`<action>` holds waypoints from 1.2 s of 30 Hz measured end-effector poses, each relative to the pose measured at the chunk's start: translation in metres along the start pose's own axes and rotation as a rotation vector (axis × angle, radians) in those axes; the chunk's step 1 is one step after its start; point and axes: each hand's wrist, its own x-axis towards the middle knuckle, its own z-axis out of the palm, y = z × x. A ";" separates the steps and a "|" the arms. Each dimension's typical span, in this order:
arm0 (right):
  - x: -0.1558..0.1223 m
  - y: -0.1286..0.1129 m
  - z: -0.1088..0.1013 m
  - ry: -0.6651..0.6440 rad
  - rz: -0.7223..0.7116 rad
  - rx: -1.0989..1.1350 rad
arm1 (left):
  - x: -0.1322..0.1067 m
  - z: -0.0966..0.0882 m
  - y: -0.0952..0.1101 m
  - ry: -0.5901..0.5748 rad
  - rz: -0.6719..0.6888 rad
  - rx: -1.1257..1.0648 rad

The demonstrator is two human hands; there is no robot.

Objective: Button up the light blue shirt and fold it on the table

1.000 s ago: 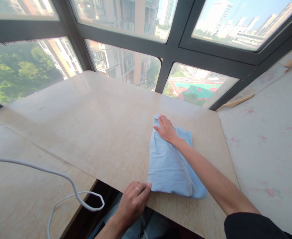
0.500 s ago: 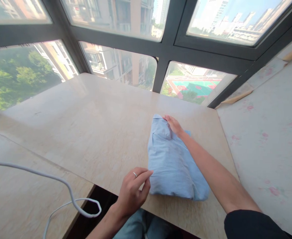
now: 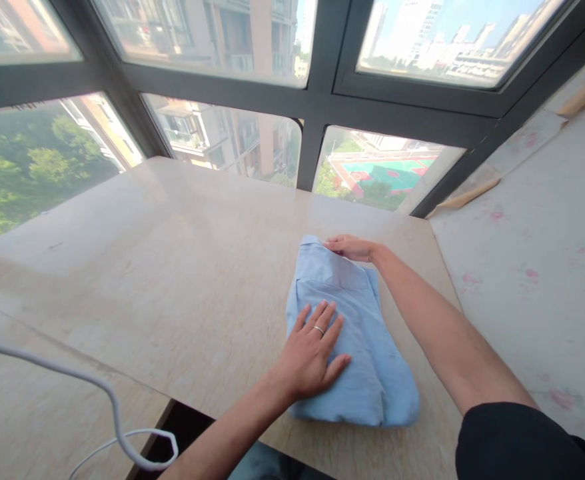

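Note:
A folded light blue shirt (image 3: 357, 347) lies on the stone-patterned countertop (image 3: 197, 280), right of the middle. My left hand (image 3: 315, 353), with a ring on one finger, rests flat on the cloth with its fingers spread. At the far end of the bundle, my right hand (image 3: 347, 247) pinches the shirt's top edge between thumb and fingers. The fingertips there are partly hidden by the fabric.
A white cable (image 3: 97, 383) loops over the counter's left front, beside a dark gap (image 3: 185, 427) in its edge. Dark window frames (image 3: 222, 90) rise along the back. On the right stands a wall with flowered paper (image 3: 527, 267).
My left hand has moved from the shirt's left edge onto its top, its fingers going from pinched to spread flat. My right hand stays at the far edge, its wrist turned more sideways.

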 end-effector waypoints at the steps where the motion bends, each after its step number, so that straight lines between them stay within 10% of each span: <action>1: -0.002 -0.002 -0.002 -0.017 -0.019 0.021 | -0.001 0.001 -0.001 -0.012 -0.008 -0.006; 14: 0.006 -0.017 -0.009 -0.018 -0.133 -0.091 | -0.004 0.005 -0.005 -0.027 -0.024 -0.023; 26: -0.025 -0.018 -0.003 -0.036 0.113 -0.439 | -0.004 0.006 -0.005 -0.018 -0.034 -0.023; 36: -0.051 0.016 -0.021 -0.157 0.338 -0.080 | -0.005 0.007 -0.005 0.009 -0.036 -0.020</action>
